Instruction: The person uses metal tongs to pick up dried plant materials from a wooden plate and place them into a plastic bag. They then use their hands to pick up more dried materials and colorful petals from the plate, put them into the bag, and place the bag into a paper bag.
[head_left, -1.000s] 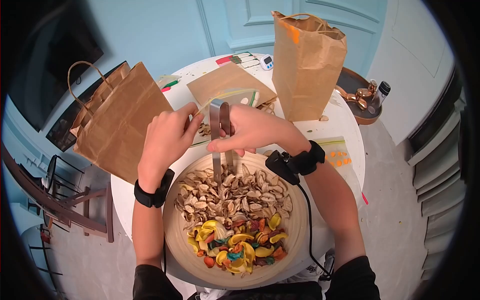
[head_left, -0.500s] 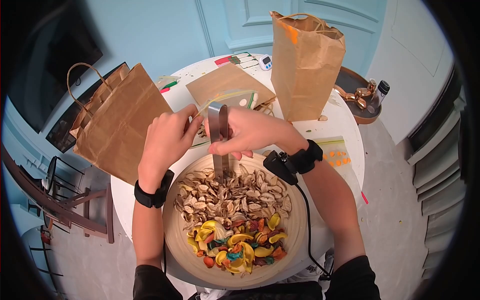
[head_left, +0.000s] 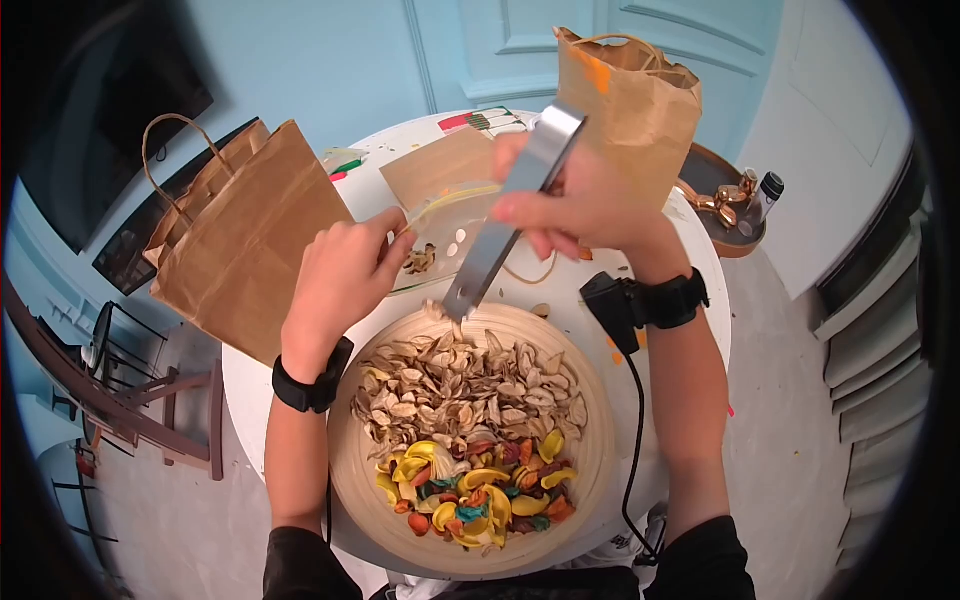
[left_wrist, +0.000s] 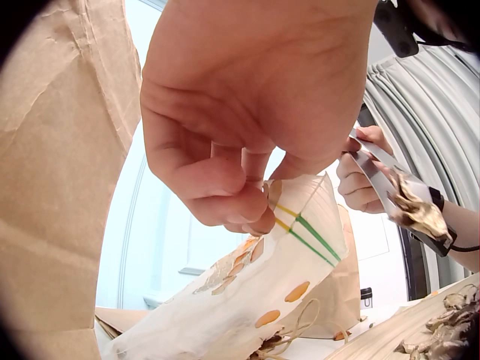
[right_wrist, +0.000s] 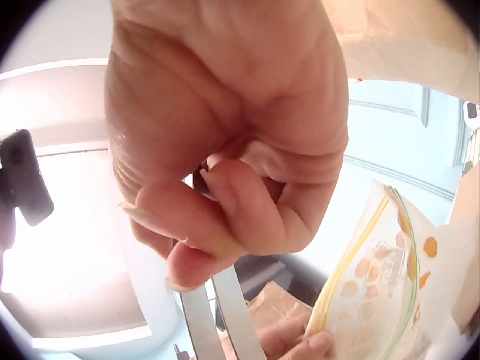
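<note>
My left hand [head_left: 345, 275] pinches the rim of a clear zip bag [head_left: 478, 212] with a yellow-and-green seal, orange dots and a few dried bits inside. My right hand [head_left: 590, 195] grips metal tongs [head_left: 500, 235], slanted above the far rim of a round wooden bowl [head_left: 598, 430]. Between the tong tips is a clump of tan dried pieces [left_wrist: 415, 206], beside the mouth of the bag. Tan dried petal-like pieces [head_left: 470, 390] fill the bowl's far half. Yellow, orange and teal dried pieces [head_left: 485, 500] lie in its near half.
Brown paper bags stand at left [head_left: 250, 240] and back right [head_left: 640, 130] of the round white table [head_left: 250, 400]. A flat brown paper sheet [head_left: 440, 160] lies behind the zip bag. To the right, a dark tray [head_left: 715, 205] holds a copper-coloured figure and a bottle.
My right hand has lifted the tongs out of the tan pieces, tilting them and moving up and right, with a clump at the tips. My left hand stays at the bag's rim.
</note>
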